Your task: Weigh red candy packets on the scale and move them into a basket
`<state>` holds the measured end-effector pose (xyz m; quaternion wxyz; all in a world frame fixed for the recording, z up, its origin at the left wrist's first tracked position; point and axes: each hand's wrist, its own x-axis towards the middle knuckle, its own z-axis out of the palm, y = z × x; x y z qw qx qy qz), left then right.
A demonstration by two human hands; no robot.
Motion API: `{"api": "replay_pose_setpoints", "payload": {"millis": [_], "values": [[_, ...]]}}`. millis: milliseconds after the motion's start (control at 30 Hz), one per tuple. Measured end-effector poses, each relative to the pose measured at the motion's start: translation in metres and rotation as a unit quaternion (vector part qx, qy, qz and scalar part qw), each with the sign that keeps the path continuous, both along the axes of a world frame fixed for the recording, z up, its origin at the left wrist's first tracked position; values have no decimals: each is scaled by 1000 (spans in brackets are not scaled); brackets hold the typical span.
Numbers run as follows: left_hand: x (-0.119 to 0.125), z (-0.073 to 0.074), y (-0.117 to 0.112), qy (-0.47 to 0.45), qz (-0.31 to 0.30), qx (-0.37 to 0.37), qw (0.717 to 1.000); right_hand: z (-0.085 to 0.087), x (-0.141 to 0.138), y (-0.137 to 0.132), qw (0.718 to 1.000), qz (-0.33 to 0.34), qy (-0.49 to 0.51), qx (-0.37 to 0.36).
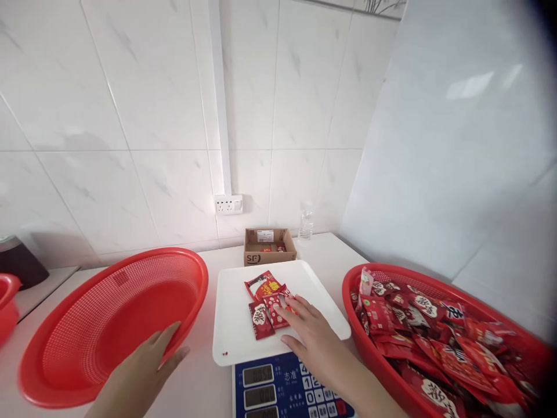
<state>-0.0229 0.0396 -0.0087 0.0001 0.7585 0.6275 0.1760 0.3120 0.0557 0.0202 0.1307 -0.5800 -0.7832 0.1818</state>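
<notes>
My left hand [145, 368] is at the near right rim of a red plastic basket [130, 313], its fingers inside and its thumb outside, with the rim between them. No packets show in that basket. Over the white tray [237, 348] of a digital scale [282, 386] reaches my right hand [308, 337], fingers apart, fingertips at the edge of the small red snack packets [275, 309]. Beside these lie a dark red packet [261, 320] and a larger red and yellow packet [262, 284]. My right forearm covers part of the scale's keypad.
At right, a red basket [357, 276] holds many red packets. Behind the tray stand an open cardboard box [270, 257] with a few packets and a clear plastic bottle [306, 223]. Another red container [6, 307] and a dark object [21, 264] are at far left. A tiled wall rises behind.
</notes>
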Motion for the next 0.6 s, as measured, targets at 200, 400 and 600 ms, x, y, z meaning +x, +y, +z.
{"api": "replay_pose_setpoints", "payload": {"millis": [200, 400, 600], "values": [[70, 41, 0, 19, -119, -76, 990, -8, -8, 20, 1000, -7, -16, 4], [130, 42, 35, 75, -304, -74, 947, -7, -9, 20, 999, -1, -22, 39], [154, 35, 59, 72, -275, -72, 956, -5, -6, 20, 998, -39, -23, 48]]}}
